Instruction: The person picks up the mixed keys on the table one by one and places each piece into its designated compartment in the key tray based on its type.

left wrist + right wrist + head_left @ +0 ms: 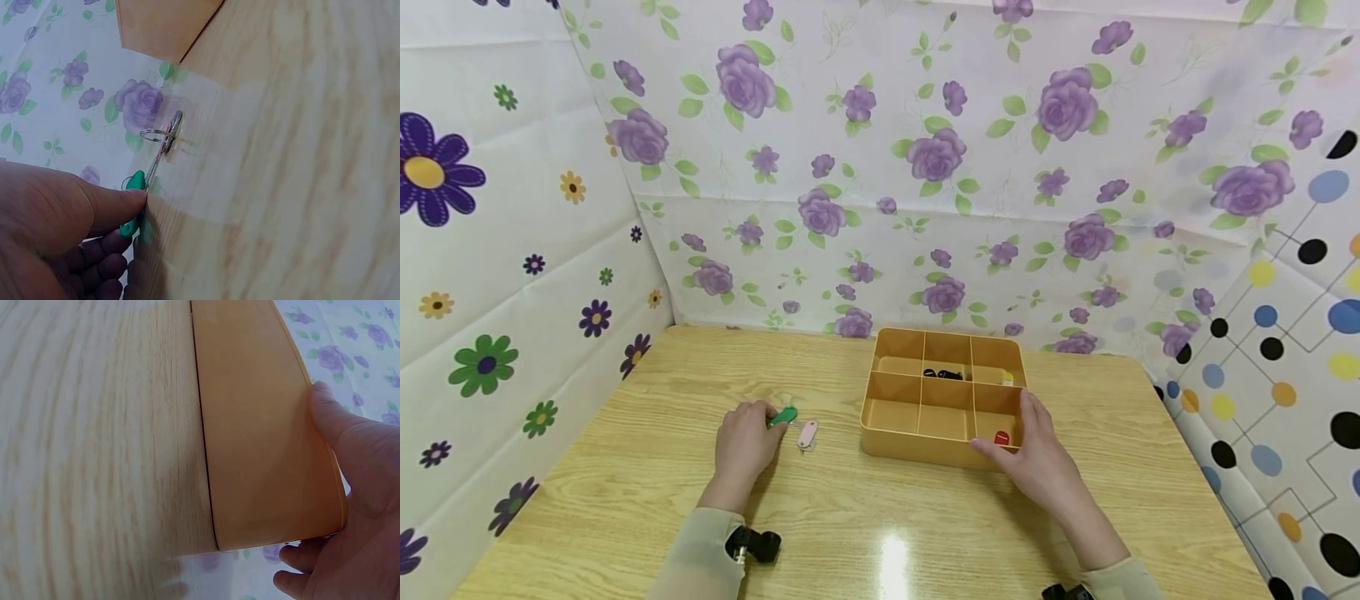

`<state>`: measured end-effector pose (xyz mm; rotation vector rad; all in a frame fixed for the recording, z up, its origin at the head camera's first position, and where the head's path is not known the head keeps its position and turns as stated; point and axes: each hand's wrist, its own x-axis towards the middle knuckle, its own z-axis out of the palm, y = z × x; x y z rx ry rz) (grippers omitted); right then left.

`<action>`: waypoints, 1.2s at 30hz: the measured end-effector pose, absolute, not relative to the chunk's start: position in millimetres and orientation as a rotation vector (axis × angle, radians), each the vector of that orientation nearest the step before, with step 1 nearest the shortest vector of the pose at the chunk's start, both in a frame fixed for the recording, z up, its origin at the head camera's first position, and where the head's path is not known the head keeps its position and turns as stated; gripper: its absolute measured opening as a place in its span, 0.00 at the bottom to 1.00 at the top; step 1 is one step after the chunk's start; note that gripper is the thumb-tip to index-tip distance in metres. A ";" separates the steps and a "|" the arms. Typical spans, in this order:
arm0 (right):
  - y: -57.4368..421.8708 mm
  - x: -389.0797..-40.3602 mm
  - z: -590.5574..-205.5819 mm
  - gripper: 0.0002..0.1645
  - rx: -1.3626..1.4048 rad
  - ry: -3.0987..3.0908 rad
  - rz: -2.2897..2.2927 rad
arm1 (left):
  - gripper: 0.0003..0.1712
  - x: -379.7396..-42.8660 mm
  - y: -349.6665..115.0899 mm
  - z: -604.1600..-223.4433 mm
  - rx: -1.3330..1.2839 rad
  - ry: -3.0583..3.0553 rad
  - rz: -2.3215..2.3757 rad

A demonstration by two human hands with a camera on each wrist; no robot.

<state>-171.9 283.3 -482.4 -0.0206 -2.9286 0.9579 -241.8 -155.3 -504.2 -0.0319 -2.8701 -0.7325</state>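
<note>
My left hand (pixel 747 442) pinches a green key tag (pixel 785 416) between thumb and fingers, low over the table. In the left wrist view, the thumb lies against the green tag (pixel 139 181) and a thin metal piece runs on from it. Just to its right lies a pink key tag (pixel 807 434), whose metal ring (pixel 156 135) stands up in the left wrist view. My right hand (pixel 1043 462) holds the near right corner of an orange compartment box (pixel 917 447), thumb on the front rim, fingers along the right side.
Inside the box, a red tag (pixel 1002 437) lies in the front right section, black items (pixel 950 376) in the back middle and a yellow item (pixel 1007 378) in the back right. Flowered cloth (pixel 850 167) hangs behind the wooden table (pixel 850 533), with patterned cloths at both sides.
</note>
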 end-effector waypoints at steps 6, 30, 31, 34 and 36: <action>283.7 -171.9 -484.5 0.81 -0.026 -2.935 0.960 | 0.12 -242.9 -156.6 -501.9 -0.031 -2.885 -0.724; 284.2 -172.4 -484.1 0.81 -0.023 -2.937 0.957 | 0.12 -244.1 -159.9 -506.5 -0.005 -2.873 -0.768; 284.2 -172.4 -484.0 0.81 -0.023 -2.936 0.957 | 0.12 -243.8 -159.7 -506.3 -0.004 -2.871 -0.769; 283.9 -172.2 -483.5 0.81 -0.020 -2.937 0.957 | 0.12 -243.7 -159.3 -506.5 0.002 -2.867 -0.776; 283.9 -172.1 -483.1 0.81 -0.018 -2.936 0.959 | 0.11 -243.5 -159.1 -506.3 0.004 -2.867 -0.780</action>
